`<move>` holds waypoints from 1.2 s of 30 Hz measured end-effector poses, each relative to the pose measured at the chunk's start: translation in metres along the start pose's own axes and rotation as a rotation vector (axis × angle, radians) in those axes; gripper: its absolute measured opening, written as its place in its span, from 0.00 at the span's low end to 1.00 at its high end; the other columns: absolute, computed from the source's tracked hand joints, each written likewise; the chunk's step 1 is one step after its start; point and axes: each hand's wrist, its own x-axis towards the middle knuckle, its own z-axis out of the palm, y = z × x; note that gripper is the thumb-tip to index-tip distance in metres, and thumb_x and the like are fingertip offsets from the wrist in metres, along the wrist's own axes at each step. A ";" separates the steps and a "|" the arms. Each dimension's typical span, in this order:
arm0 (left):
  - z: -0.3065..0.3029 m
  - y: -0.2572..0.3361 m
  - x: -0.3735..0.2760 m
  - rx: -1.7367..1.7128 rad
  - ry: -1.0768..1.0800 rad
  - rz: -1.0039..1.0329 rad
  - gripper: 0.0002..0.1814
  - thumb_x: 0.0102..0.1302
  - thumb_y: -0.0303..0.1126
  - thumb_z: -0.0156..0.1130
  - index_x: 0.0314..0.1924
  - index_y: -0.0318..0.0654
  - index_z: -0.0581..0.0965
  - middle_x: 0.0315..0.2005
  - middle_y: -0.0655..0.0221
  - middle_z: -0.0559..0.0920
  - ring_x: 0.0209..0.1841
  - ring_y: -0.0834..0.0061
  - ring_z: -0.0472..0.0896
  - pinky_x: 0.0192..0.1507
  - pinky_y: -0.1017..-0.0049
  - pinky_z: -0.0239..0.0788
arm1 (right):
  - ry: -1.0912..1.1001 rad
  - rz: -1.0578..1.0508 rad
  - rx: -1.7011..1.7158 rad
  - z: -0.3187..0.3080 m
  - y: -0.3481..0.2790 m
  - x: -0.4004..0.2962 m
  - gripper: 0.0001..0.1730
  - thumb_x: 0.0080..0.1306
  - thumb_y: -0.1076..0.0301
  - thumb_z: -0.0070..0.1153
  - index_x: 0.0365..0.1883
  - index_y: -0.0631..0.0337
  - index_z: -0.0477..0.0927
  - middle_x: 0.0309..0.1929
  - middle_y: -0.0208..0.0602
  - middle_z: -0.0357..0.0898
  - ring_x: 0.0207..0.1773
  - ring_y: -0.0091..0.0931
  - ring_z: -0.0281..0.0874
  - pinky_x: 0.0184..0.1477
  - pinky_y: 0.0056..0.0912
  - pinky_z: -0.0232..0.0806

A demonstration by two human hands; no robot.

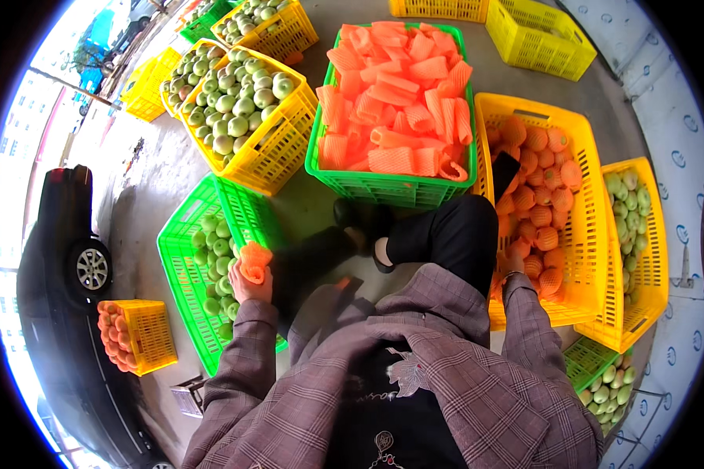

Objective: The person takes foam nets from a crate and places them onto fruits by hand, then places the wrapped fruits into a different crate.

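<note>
My left hand [251, 286] holds an orange foam net sleeve [254, 261] over a green plastic crate [189, 311] of green apples [214, 240]. Whether an apple is inside the sleeve cannot be told. At the right, my right hand [509, 258] reaches into a yellow crate [589, 234] and touches a fruit in an orange foam net; its fingers are partly hidden. Several netted fruits [541, 214] fill that crate, and a dark flat object [506, 176] lies at its left side. Between my hands, farther forward, a green crate [387, 186] is heaped with orange foam net sleeves [396, 94].
Yellow crates of apples [270, 146] stand at the front left, with another [651, 293] at the far right. A yellow crate of netted fruit [152, 337] and a parked black car [64, 281] are at the left. A yellow crate [540, 47] stands near the right wall.
</note>
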 end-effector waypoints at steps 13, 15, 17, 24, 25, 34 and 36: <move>0.076 0.109 0.129 -0.514 -0.490 -0.074 0.34 0.49 0.37 0.71 0.56 0.41 0.70 0.41 0.60 0.81 0.45 0.60 0.80 0.49 0.68 0.72 | 0.029 -0.105 0.246 0.030 0.025 -0.007 0.22 0.60 0.61 0.58 0.48 0.68 0.76 0.46 0.49 0.79 0.47 0.40 0.78 0.50 0.37 0.69; 0.090 0.164 0.172 -0.544 -0.473 0.010 0.41 0.47 0.40 0.74 0.60 0.41 0.66 0.44 0.57 0.80 0.47 0.58 0.79 0.52 0.67 0.70 | 0.072 -0.088 0.323 0.020 0.013 -0.010 0.21 0.61 0.64 0.57 0.50 0.69 0.75 0.46 0.49 0.78 0.49 0.37 0.78 0.51 0.34 0.69; 0.113 0.182 0.206 -0.433 -0.190 0.306 0.47 0.44 0.44 0.77 0.63 0.44 0.64 0.48 0.55 0.77 0.50 0.57 0.77 0.53 0.63 0.69 | 0.090 -0.103 0.380 0.003 -0.015 -0.015 0.23 0.61 0.64 0.58 0.50 0.70 0.74 0.47 0.50 0.78 0.50 0.36 0.77 0.51 0.32 0.69; 0.130 0.168 0.196 -0.295 -0.442 0.342 0.47 0.44 0.41 0.74 0.65 0.43 0.62 0.56 0.53 0.69 0.60 0.51 0.66 0.63 0.59 0.57 | 0.154 -0.169 0.441 -0.027 -0.066 -0.040 0.21 0.66 0.70 0.53 0.55 0.68 0.70 0.53 0.44 0.73 0.54 0.34 0.74 0.55 0.31 0.66; 0.134 0.155 0.186 -0.283 -0.452 0.358 0.46 0.44 0.41 0.74 0.65 0.43 0.63 0.57 0.53 0.69 0.60 0.51 0.65 0.64 0.59 0.57 | 0.203 -0.215 0.445 -0.032 -0.082 -0.044 0.20 0.65 0.71 0.53 0.55 0.67 0.70 0.53 0.44 0.73 0.55 0.33 0.74 0.56 0.31 0.66; 0.168 0.163 0.186 -0.349 -0.423 0.393 0.49 0.44 0.43 0.72 0.67 0.46 0.60 0.64 0.51 0.60 0.65 0.48 0.59 0.66 0.56 0.54 | 0.310 -0.781 -0.053 -0.064 -0.275 -0.077 0.19 0.61 0.67 0.55 0.50 0.64 0.74 0.51 0.45 0.73 0.55 0.41 0.69 0.59 0.42 0.60; 0.198 0.189 0.201 -0.294 -0.392 0.495 0.46 0.47 0.40 0.71 0.67 0.50 0.60 0.64 0.52 0.60 0.66 0.48 0.58 0.66 0.54 0.53 | 0.385 -0.779 -0.154 -0.060 -0.263 -0.077 0.20 0.59 0.63 0.58 0.48 0.62 0.75 0.50 0.44 0.73 0.55 0.41 0.68 0.59 0.44 0.59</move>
